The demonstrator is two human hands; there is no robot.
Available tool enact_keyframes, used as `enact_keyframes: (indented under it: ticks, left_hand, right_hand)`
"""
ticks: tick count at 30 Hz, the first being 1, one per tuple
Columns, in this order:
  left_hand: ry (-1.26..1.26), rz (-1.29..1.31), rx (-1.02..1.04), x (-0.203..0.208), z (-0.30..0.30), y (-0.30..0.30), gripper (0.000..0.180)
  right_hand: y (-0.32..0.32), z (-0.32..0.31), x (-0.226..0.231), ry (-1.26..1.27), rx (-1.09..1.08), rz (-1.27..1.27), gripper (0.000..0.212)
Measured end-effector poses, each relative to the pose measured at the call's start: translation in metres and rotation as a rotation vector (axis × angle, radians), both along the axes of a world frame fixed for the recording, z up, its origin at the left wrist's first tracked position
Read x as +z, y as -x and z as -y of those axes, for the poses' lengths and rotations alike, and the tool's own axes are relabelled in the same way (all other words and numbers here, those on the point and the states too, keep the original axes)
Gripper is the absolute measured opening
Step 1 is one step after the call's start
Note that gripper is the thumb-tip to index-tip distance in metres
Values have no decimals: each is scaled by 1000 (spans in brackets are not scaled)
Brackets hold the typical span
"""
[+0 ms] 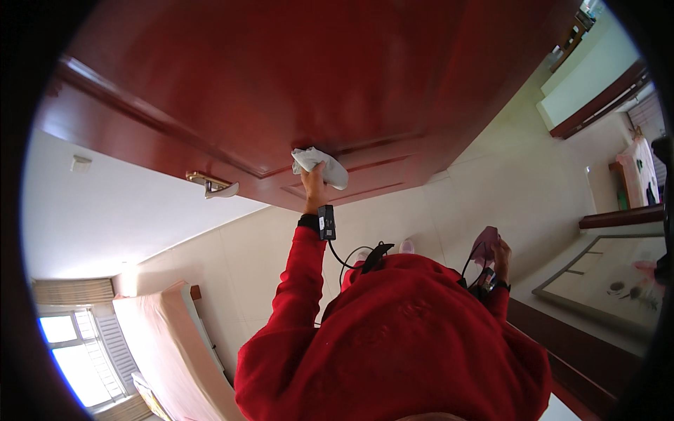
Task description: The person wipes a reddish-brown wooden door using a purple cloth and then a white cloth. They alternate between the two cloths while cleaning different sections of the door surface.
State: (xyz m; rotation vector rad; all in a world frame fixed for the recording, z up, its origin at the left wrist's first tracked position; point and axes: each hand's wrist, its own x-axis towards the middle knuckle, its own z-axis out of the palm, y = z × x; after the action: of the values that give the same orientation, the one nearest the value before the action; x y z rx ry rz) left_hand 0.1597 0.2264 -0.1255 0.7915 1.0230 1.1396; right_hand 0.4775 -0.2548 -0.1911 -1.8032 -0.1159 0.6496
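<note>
Left hand (314,185), fingers curled, holds white cloth (328,168) against door (281,84); wiping seems underway (amount left unclear). Right hand (501,257) grips purple cloth (484,243), fingers closed.

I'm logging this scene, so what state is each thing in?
Red door, standing open
White cloth, bunched, against the red door
Left hand, fingers closed on the white cloth
Mauve cloth, crumpled, away from the red door
Right hand, gripping the mauve cloth
Window, bright; open or shut, can't tell
</note>
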Motion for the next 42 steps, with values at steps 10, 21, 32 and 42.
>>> enact_keyframes:
  ticks: [10,21,32,42]
  left_hand:
    - [64,192,-257,-21,6,-47,44]
    - [309,144,-359,-55,9,-121,44]
    - [390,180,-498,-62,16,-161,43]
    - [468,192,-694,-49,20,-196,34]
  right_hand:
    - [3,-4,2,78,-106,47,6]
    - [10,12,10,-55,-163,0,5]
    - [5,38,-19,-148,-144,-66,29]
    - [8,35,-16,-343,-170,-215,29]
